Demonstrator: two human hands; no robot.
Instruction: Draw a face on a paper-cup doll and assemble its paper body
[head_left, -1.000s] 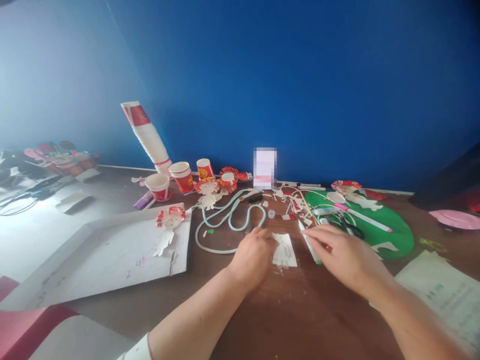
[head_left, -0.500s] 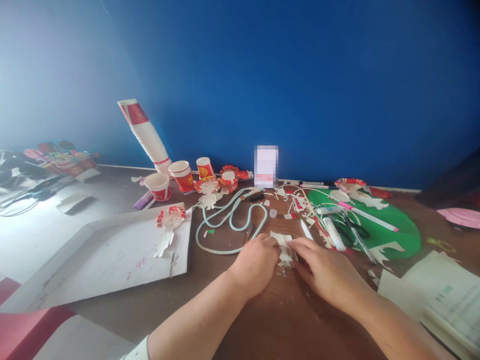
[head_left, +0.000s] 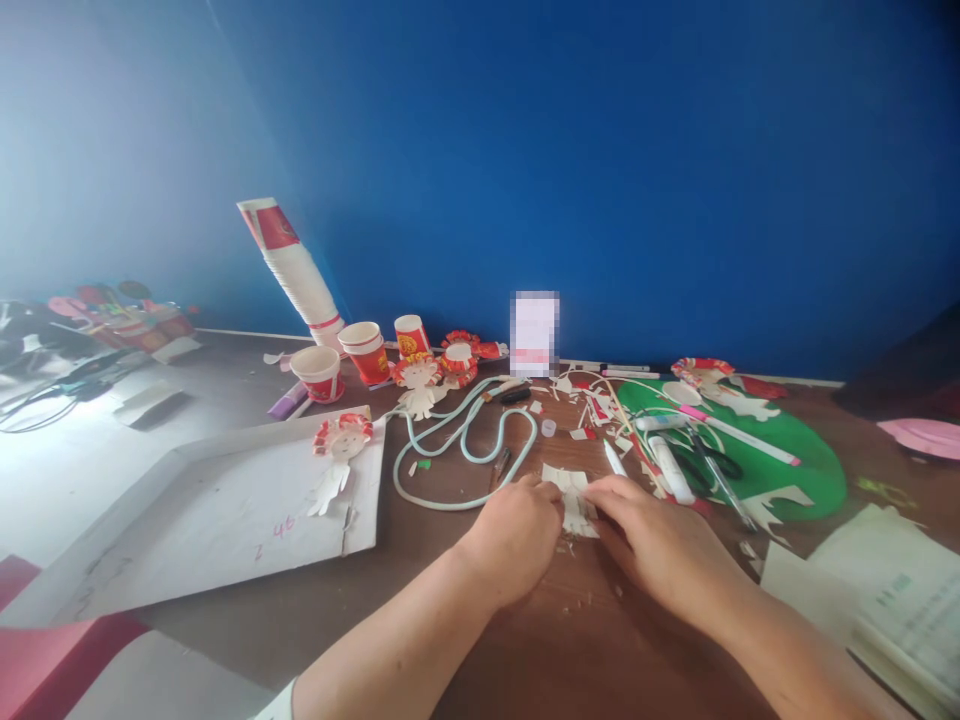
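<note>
A small white cut piece of paper (head_left: 574, 498) with crease lines lies low over the brown table, between my two hands. My left hand (head_left: 519, 532) has its fingers curled and pinches the paper's left edge. On the opposite edge, the thumb and fingers of my right hand (head_left: 651, 545) close on the paper; their tips are partly hidden. A white marker (head_left: 614, 459) lies just beyond my right hand. Past my left hand runs a looped pale blue cable (head_left: 442, 503).
Left, a shallow white box lid (head_left: 217, 520) bears a paper-cup figure (head_left: 342, 437). Red-and-white paper cups (head_left: 362, 345) and a leaning cup stack (head_left: 296, 275) stand behind. Pens and scissors (head_left: 721, 462) cover a green disc (head_left: 814, 465) at right, near paper sheets (head_left: 900, 575).
The paper between my hands looks flatter and more spread out than before. My right hand's fingers have shifted slightly along its edge.
</note>
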